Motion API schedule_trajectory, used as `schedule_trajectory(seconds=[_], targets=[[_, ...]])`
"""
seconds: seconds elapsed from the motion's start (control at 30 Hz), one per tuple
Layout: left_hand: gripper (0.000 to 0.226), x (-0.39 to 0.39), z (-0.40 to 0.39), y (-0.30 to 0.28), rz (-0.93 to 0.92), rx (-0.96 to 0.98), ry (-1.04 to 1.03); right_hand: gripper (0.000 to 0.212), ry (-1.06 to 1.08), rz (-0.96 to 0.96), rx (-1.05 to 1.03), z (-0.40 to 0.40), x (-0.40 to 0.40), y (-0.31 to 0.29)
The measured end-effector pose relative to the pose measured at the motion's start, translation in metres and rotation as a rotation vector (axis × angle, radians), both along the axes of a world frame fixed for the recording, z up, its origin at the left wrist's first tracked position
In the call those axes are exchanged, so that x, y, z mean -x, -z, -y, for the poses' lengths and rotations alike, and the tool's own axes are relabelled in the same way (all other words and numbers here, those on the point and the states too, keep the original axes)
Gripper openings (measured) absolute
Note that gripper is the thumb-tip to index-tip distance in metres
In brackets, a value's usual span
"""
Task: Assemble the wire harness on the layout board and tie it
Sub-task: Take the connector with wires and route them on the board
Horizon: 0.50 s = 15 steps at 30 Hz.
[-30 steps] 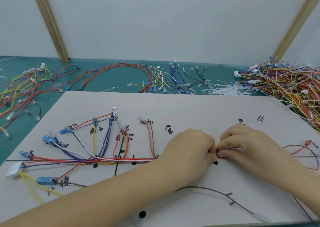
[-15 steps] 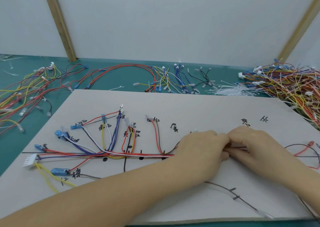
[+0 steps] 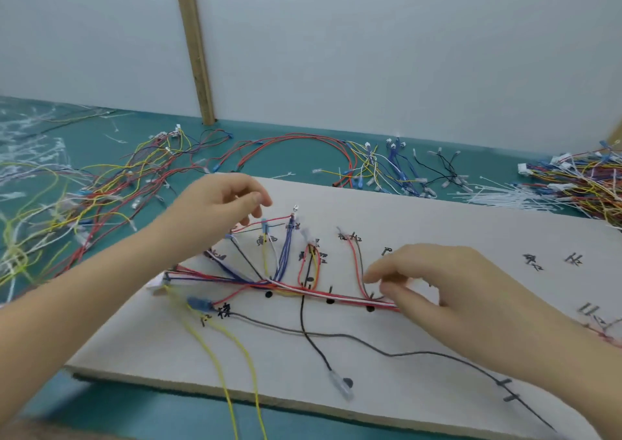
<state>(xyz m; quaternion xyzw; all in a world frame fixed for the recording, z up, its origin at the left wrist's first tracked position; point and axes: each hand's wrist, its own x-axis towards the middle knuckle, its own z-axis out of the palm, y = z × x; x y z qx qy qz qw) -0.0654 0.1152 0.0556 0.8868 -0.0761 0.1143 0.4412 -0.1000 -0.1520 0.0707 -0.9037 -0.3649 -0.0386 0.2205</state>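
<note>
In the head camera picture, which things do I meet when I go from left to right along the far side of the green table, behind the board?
Tangle of mixed wires → wooden post → loop of red wires → blue wires → black wires → white cable ties → big heap of coloured wires.

The left hand [image 3: 225,200] has been lifted off the wire harness [image 3: 303,291] toward the board's far-left edge; the right hand [image 3: 437,288] has apparently been loosened.
</note>
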Motion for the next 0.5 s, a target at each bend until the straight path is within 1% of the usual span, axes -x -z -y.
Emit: schedule_trajectory(seconds=[0.07, 0.13, 0.27, 0.37, 0.43, 0.5], targets=[[0.029, 0.006, -0.017, 0.007, 0.035, -0.043, -0.057, 0.019, -0.092, -0.019, 0.01, -0.033, 0.007, 0.001], [0.03, 0.009, -0.028, 0.013, 0.052, -0.075, -0.098, 0.019, -0.136, -0.047, 0.028, -0.064, 0.011, 0.002], [0.028, 0.012, -0.037, 0.027, 0.084, -0.127, -0.124, 0.024, -0.153, -0.072, 0.122, -0.107, 0.017, 0.009], [0.023, 0.013, -0.042, 0.035, 0.119, -0.156, -0.141, 0.03, -0.131, -0.05, 0.231, -0.119, 0.02, 0.019], [0.02, 0.014, -0.044, 0.04, 0.131, -0.21, -0.158, 0.024, -0.129, -0.02, 0.277, -0.121, 0.022, 0.024], [0.016, 0.016, -0.044, 0.046, 0.14, -0.288, -0.161, 0.019, -0.113, -0.063, 0.268, -0.12, 0.021, 0.026]])
